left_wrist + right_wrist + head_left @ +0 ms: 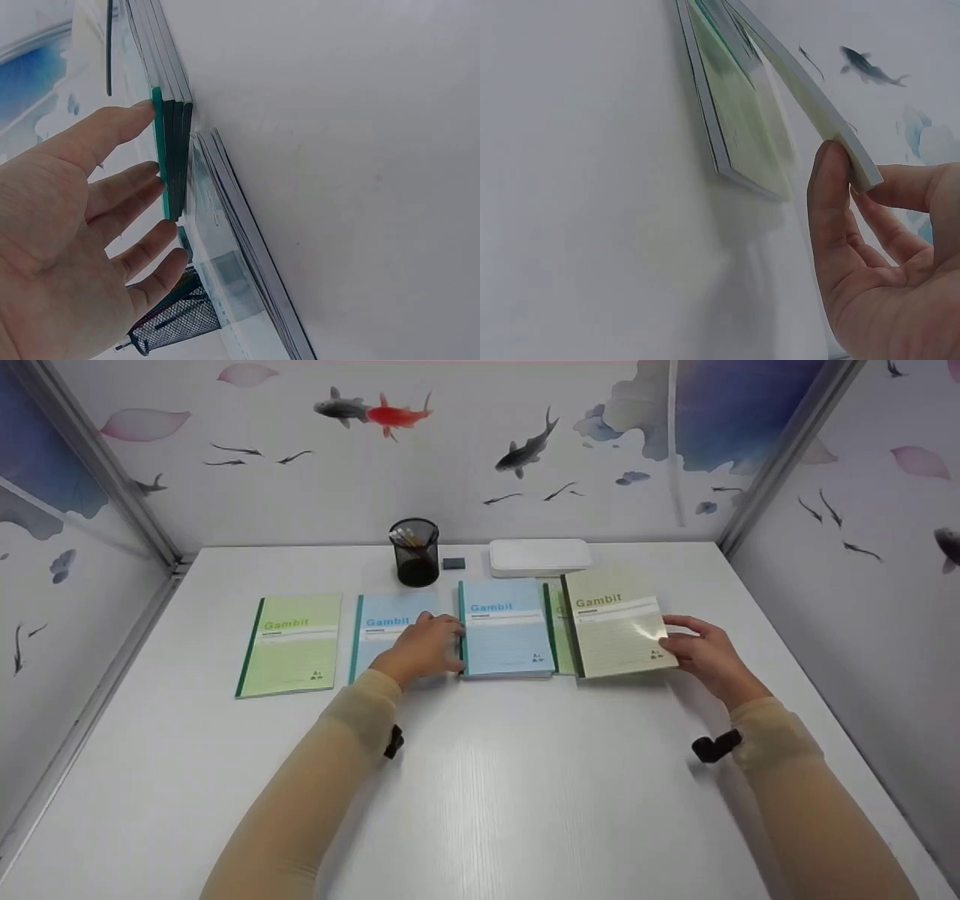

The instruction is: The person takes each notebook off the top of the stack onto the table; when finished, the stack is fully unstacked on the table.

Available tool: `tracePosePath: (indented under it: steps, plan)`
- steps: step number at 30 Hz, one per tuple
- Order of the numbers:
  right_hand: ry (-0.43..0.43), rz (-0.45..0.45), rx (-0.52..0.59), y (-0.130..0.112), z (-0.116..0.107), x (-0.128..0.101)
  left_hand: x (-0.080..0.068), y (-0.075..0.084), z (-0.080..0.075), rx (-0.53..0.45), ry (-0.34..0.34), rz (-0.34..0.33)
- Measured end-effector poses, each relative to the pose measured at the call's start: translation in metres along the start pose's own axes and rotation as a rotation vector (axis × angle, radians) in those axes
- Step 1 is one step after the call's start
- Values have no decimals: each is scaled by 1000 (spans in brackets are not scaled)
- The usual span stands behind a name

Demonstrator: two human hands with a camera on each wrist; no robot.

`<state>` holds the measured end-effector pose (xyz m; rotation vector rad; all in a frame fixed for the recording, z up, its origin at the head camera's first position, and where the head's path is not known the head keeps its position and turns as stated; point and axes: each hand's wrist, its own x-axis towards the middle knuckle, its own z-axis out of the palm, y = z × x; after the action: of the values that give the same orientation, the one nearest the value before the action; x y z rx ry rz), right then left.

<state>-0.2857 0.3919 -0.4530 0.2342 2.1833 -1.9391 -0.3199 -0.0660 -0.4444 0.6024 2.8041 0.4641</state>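
Pinching a beige notebook [622,630], touching a blue-topped stack [506,634]

Grips the right edge of the beige notebook between thumb and fingers of the right hand [709,656]; holds it tilted and raised off the white table [487,780], just right of the blue-topped stack and over part of a half-covered green notebook [565,656]; touches the teal spine [159,135] of the stack with the left hand [424,649], using thumb and fingertips loosely spread, without clasping; hides part of a second blue notebook [386,641] beneath that hand; has a far-left green notebook [292,652] lying apart, just beyond that blue one; has along the back a mesh pencil cup [415,561], a small dark block [454,563] just beside it, and a white case [540,555]; wears long beige sleeves [292,802].
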Motion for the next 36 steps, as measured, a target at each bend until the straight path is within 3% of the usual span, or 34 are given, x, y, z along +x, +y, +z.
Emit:
tracePosePath:
  steps: [13, 20, 27, 36]
  plan:
    - [43, 72, 89, -5, -64, -10, 0, -2, -1, 0, 0, 5]
    - [75, 102, 41, -2, -92, -10, 0, 0, -2, 10, -2, 3]
    - [87, 144, -140, 6, -107, -3, -1, 1, -2, -12, 0, -6]
    - [104, 132, -405, 17, -106, 1, 1, 2, -2, 1, -10, -26]
